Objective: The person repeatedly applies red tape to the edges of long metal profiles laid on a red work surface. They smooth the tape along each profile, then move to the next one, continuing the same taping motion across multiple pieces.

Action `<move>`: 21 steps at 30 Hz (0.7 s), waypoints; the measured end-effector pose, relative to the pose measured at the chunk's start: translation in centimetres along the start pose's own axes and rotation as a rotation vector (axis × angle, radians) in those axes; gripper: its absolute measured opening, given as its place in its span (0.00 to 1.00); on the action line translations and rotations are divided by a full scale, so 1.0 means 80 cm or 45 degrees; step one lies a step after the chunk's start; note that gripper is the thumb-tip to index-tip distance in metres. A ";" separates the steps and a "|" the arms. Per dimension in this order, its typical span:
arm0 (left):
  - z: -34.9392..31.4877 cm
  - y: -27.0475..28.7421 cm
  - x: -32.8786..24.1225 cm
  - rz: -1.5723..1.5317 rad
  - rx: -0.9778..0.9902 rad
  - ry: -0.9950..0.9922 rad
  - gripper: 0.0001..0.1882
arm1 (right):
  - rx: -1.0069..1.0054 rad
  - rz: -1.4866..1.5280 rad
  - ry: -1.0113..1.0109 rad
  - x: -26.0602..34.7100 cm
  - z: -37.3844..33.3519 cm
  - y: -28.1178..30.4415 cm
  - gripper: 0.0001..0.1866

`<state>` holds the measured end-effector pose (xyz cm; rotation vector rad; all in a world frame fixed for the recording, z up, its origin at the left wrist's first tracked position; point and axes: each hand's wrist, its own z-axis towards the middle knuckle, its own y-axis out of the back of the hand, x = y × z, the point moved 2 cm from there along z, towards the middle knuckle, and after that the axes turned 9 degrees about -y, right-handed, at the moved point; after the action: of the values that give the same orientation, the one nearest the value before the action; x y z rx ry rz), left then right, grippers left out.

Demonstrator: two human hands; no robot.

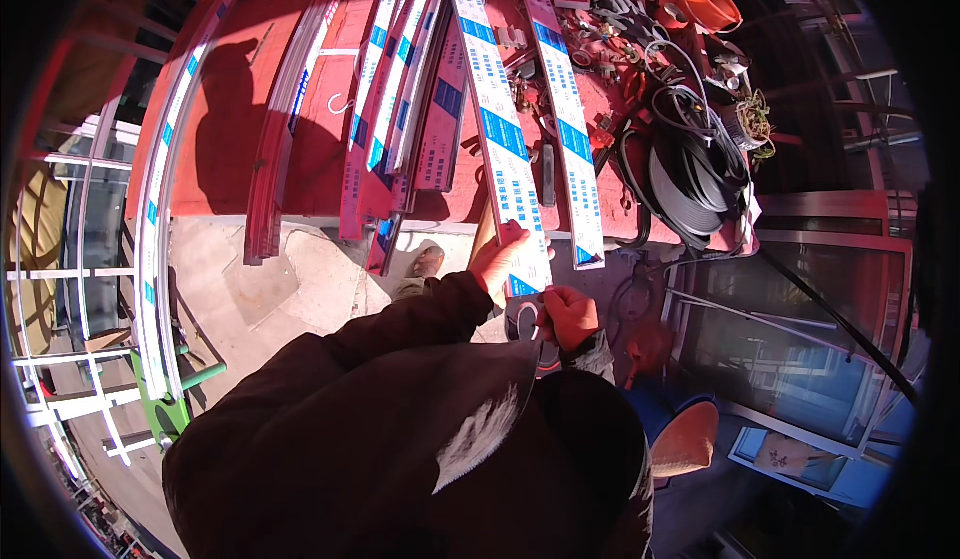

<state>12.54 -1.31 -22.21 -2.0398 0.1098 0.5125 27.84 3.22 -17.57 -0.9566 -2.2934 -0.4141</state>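
My left hand [503, 257] is closed around the near end of a long, flat profile bar [500, 129] wrapped in white film with blue printed bands. The bar points away from me, its far part over the red table [345, 89]. Just right of its near end is my right hand [570, 317], fingers pinched together. What sits in that pinch is too small to make out. Below the bar's end a dark, thin curved piece [522, 319] shows. A second film-wrapped bar [568, 124] lies on the table to the right, apart from the first.
Several more wrapped profiles [395, 79] lie on the table's left part. Coiled black strip [690, 179] hangs at its right edge, near an orange bowl [712, 4] and small loose parts. A framed glass panel [790, 329] stands right; a green metal stand [160, 399] is left.
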 end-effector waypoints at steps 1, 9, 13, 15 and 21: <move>-0.003 0.000 0.004 0.007 -0.007 -0.006 0.20 | 0.032 -0.041 -0.012 0.001 -0.001 0.003 0.14; 0.012 0.021 0.002 -0.078 0.020 0.093 0.20 | 0.193 -0.143 -0.212 -0.007 -0.035 0.031 0.11; 0.003 0.010 0.010 -0.147 0.033 0.125 0.20 | 0.143 0.165 -0.076 -0.013 -0.019 0.015 0.14; 0.002 0.004 0.010 -0.128 0.041 0.102 0.20 | 0.247 0.183 -0.074 -0.038 -0.070 0.044 0.13; 0.002 0.016 0.015 0.122 0.014 0.208 0.27 | 0.111 0.048 -0.085 -0.018 -0.018 0.020 0.12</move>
<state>13.18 -1.66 -23.82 -2.0712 0.3092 0.4027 30.42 2.87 -17.35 -0.9814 -2.3293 -0.2674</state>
